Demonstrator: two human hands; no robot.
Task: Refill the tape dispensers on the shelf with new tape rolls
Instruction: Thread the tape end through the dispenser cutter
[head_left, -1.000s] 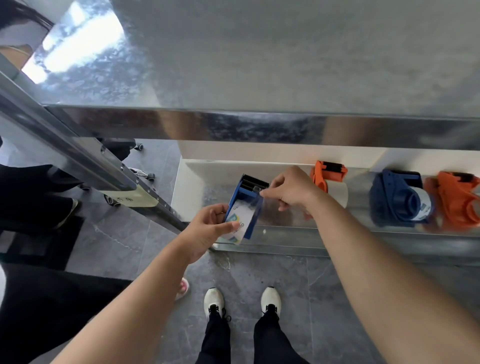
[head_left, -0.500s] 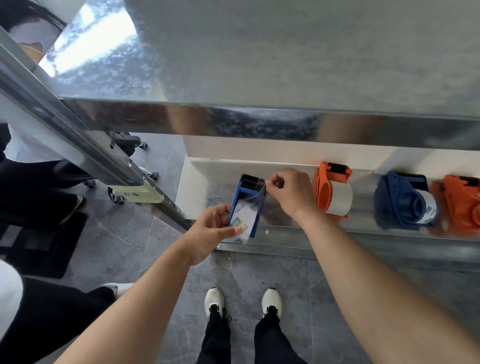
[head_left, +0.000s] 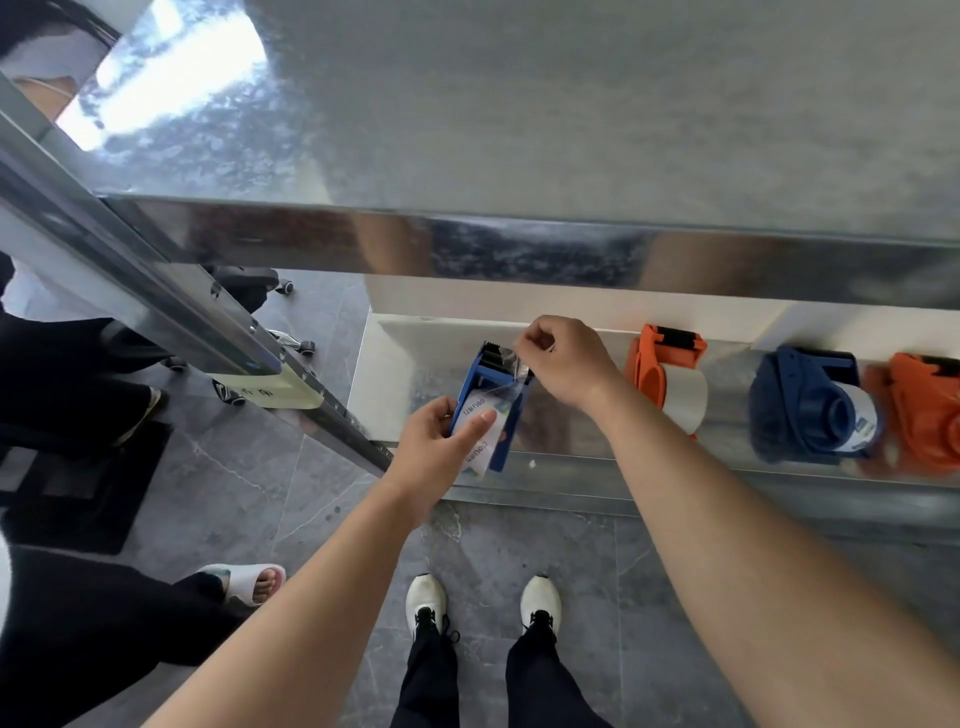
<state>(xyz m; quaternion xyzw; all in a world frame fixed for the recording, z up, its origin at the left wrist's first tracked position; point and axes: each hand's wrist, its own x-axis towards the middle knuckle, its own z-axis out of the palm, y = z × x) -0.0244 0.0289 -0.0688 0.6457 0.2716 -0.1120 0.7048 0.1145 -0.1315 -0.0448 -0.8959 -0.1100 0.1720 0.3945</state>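
Observation:
A blue tape dispenser with a clear tape roll in it is held over the front of the lower shelf. My left hand grips the dispenser's body and roll from the left. My right hand pinches the loose end of the clear tape at the dispenser's toothed top. Further right on the shelf lie an orange dispenser with a white roll, a dark blue dispenser with a roll, and another orange dispenser at the frame edge.
A galvanised upper shelf overhangs the lower one. A metal upright slants down at the left. Another person's leg and sandalled foot stand at my left; my own shoes are below. Chair castors sit behind the upright.
My right hand has drawn the tape end up from the roll to the dispenser's toothed top. The left hand keeps its hold on the dispenser.

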